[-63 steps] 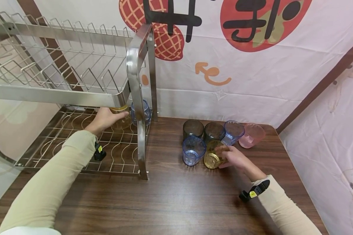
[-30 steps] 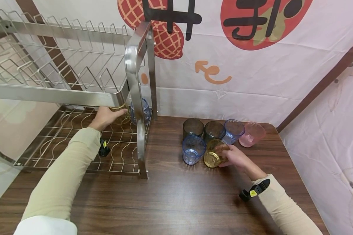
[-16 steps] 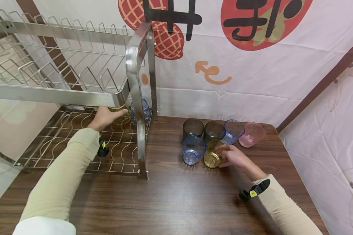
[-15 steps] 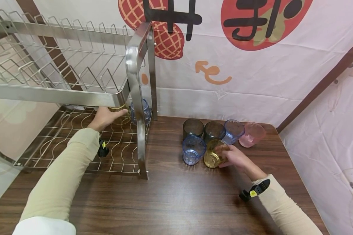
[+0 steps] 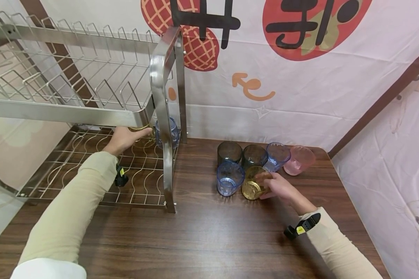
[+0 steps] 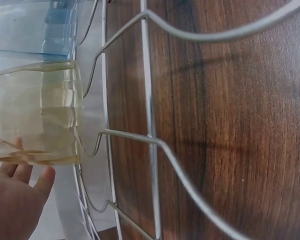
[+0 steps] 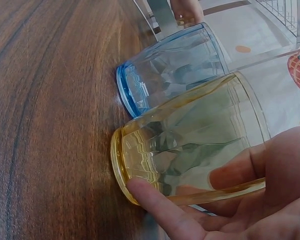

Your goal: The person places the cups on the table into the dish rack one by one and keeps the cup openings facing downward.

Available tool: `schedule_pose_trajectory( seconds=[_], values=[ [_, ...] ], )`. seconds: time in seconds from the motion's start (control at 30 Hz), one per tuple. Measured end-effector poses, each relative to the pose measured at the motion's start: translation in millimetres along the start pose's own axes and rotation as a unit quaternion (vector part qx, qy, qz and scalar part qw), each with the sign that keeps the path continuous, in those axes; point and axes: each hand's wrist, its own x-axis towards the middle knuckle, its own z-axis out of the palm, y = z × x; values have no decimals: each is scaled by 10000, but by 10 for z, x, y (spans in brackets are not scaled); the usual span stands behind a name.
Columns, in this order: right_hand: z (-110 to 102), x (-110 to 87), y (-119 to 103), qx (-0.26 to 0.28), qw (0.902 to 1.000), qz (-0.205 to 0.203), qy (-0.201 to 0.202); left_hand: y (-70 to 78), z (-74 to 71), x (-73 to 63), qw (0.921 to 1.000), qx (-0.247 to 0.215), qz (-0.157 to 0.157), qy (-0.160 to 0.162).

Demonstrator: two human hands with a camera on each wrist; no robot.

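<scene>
My left hand (image 5: 123, 138) reaches under the upper tier of a metal dish rack (image 5: 159, 116). It grips a yellow glass tumbler (image 6: 35, 112) by its side, low above the wavy wires of the bottom tier. Beside that tumbler stands a blue tumbler (image 5: 172, 131), partly behind the rack's post. On the table, my right hand (image 5: 281, 188) holds a second yellow tumbler (image 7: 190, 135) by its right side, one finger lying near its base. This tumbler stands upright, close to another blue tumbler (image 7: 175, 65).
Behind the right hand's tumbler, two dark tumblers (image 5: 229, 150), a blue tumbler (image 5: 277, 155) and a pink tumbler (image 5: 299, 159) stand in a row on the wooden table (image 5: 209, 236). A printed cloth (image 5: 223, 116) hangs behind them.
Since the earliest frame, my left hand and its yellow tumbler have shifted only slightly, the forearm a little to the right. My right hand and the table tumblers have stayed put.
</scene>
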Motion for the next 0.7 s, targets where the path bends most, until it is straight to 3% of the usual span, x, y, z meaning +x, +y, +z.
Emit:
schedule_pose_trajectory(
  seconds=[0.23, 0.33, 0.47, 0.6, 0.7],
  values=[
    [0, -4, -7, 4, 10000, -2, -12, 44, -84, -35, 9988, 359, -336, -6],
    [-5, -5, -5, -26, 10000, -10, -15, 53, -120, -30, 9997, 204, -60, 137],
    [-9, -7, 3, -54, 10000, 0, -8, 70, -171, -61, 9967, -23, 681, 441],
    [-8, -4, 11, -33, 10000, -28, 1, 105, -216, -146, 9937, -122, 826, 745],
    [-9, -1, 12, -6, 10000, -49, 10, 135, -254, -220, 9925, -174, 949, 753]
  ],
)
